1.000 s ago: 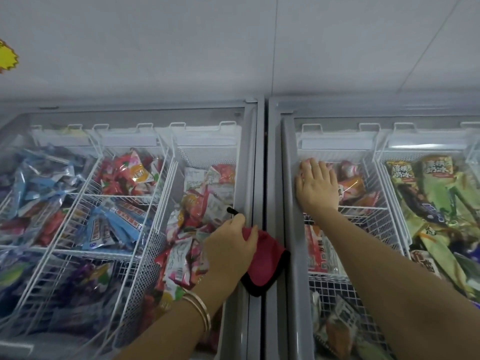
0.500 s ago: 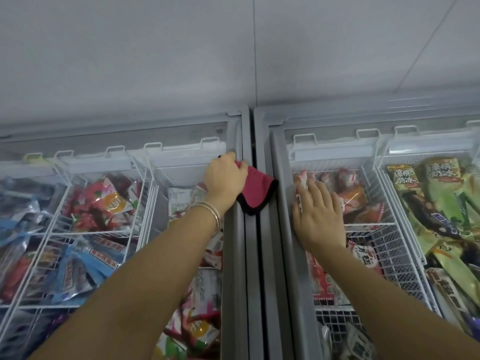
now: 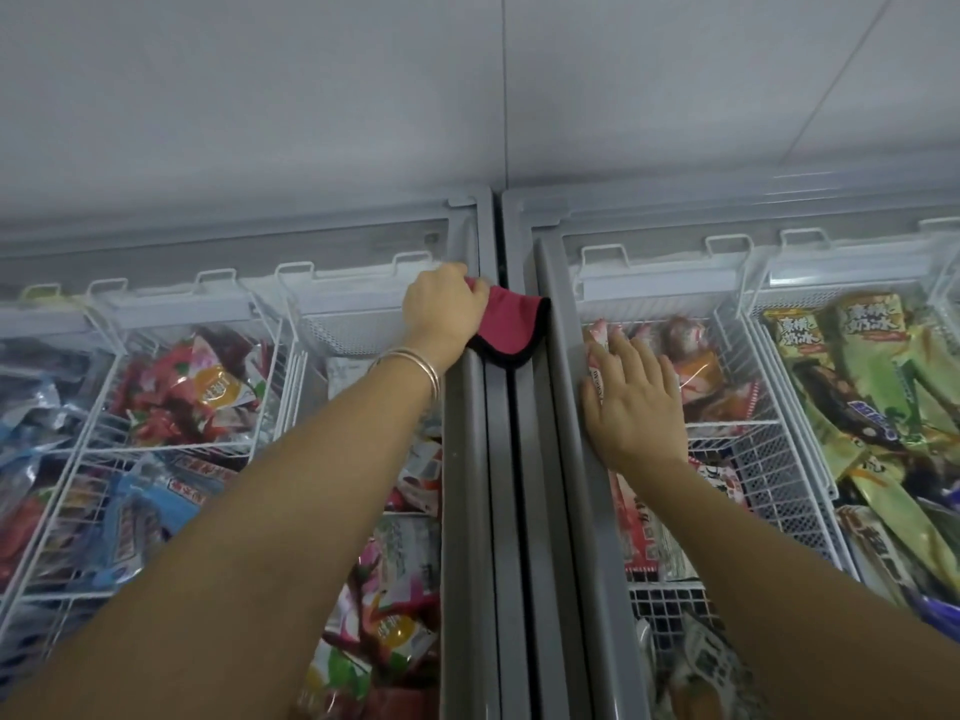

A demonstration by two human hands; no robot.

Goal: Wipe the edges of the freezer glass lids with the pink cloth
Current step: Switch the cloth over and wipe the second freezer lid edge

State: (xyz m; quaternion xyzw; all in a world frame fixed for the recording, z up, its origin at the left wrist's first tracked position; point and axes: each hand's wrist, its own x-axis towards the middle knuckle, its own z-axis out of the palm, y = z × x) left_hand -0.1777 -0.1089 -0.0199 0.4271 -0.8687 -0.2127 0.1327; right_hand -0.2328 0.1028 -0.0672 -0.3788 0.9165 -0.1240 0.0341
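I see two chest freezers side by side against a pale wall [image 3: 311,96], and I take the grey seam [image 3: 498,459] where their frames meet as my landmark; left of the seam lies the left glass lid [image 3: 208,407] over white wire baskets [image 3: 171,444] of wrapped ice creams; right of the seam lies the right glass lid [image 3: 779,459] over green packets [image 3: 872,387]; my right hand [image 3: 636,402] rests flat just right of the seam, its grip released, fingers spread on the glass; my left hand [image 3: 441,311], two bangles [image 3: 415,368] at its wrist, sits just left of the seam near the far end, its grip clenched on the pink cloth [image 3: 506,327]; the cloth drapes across the seam, touching both frames.
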